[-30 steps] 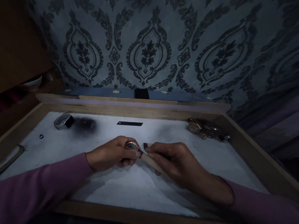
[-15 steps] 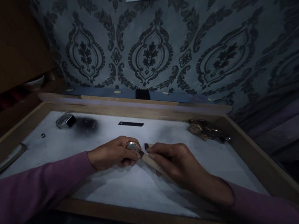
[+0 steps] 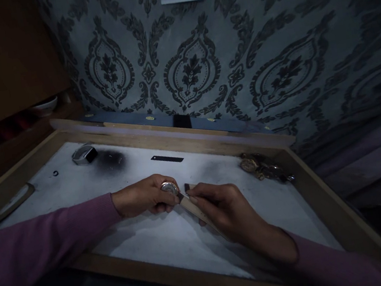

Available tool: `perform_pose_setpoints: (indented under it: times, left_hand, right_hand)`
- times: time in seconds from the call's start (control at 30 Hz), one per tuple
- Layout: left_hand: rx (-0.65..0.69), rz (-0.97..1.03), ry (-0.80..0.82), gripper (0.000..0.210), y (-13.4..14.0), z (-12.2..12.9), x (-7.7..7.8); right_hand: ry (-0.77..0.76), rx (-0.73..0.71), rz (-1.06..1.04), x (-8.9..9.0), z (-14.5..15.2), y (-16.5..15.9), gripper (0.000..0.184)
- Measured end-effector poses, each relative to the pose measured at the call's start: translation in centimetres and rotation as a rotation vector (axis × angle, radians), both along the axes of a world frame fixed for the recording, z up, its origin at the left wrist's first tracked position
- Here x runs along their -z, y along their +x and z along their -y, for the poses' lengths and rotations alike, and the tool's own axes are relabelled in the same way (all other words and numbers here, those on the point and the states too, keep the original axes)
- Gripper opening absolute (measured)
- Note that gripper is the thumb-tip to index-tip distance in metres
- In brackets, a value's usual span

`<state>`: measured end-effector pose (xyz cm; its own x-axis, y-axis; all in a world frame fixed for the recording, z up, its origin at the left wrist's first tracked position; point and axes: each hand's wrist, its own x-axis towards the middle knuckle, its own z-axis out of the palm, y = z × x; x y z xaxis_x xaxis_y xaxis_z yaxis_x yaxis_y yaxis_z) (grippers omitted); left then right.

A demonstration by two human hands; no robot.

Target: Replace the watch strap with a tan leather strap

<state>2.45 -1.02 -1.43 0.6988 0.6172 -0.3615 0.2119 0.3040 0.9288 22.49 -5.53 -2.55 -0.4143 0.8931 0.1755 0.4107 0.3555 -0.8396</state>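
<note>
My left hand [image 3: 153,196] is closed around a round, metal-rimmed wristwatch [image 3: 169,188], its face tilted up. A beige strap [image 3: 193,207] runs from beside the watch down under my right hand. My right hand [image 3: 223,205] pinches the strap, thumb and fingertips close together. A short dark tip [image 3: 187,187] shows at its fingertips, a small gap from the watch. Whether the strap is joined to the watch is hidden by my left thumb. Behind the hands, a black cutter blade [image 3: 167,159] lies flat on the white surface.
A wooden-edged tray [image 3: 196,135] surrounds the white surface. A silver watch [image 3: 84,154] stands at the back left, near a dark smudge [image 3: 110,160] and a small black ring [image 3: 55,173]. A curved band [image 3: 13,203] lies farther left. Several watches [image 3: 260,166] are heaped at right.
</note>
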Motion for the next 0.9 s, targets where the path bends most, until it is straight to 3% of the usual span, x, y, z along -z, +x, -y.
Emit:
perform_pose_setpoints:
  times: [0.9]
  left_hand:
    - [0.021, 0.019, -0.048, 0.018, -0.20, -0.04, -0.01]
  right_hand:
    - [0.012, -0.003, -0.012, 0.05, 0.07, -0.17, 0.024]
